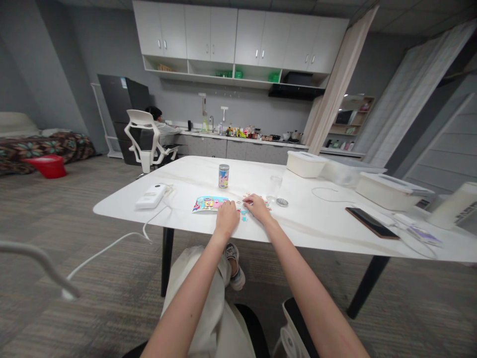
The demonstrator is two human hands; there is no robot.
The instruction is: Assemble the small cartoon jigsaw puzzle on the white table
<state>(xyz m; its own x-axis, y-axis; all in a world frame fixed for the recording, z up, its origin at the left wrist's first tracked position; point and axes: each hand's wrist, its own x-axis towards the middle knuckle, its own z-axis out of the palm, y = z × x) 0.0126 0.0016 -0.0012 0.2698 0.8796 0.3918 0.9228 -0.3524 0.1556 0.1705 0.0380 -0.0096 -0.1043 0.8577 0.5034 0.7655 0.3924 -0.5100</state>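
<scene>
My left hand (228,217) rests at the right end of a colourful cartoon picture sheet (208,203), covering part of it. Its fingers are curled, and whatever lies under them is hidden. Just to its right, my right hand (257,206) is over a scatter of small puzzle-like pieces, with thumb and fingers drawn together; I cannot make out what is between them. Some light-blue pieces (244,218) lie on the table between the hands. Behind the sheet stands a cartoon-printed can (223,176) with a metal lid. A clear jar (275,185) and a round metal lid (282,202) are right of my right hand.
The white table (309,219) also carries a white device with a cable (151,196) on the left. White storage boxes (306,164) stand at the back right, with a phone (371,222) nearer me. A person sits in a white chair (143,141) by the kitchen counter.
</scene>
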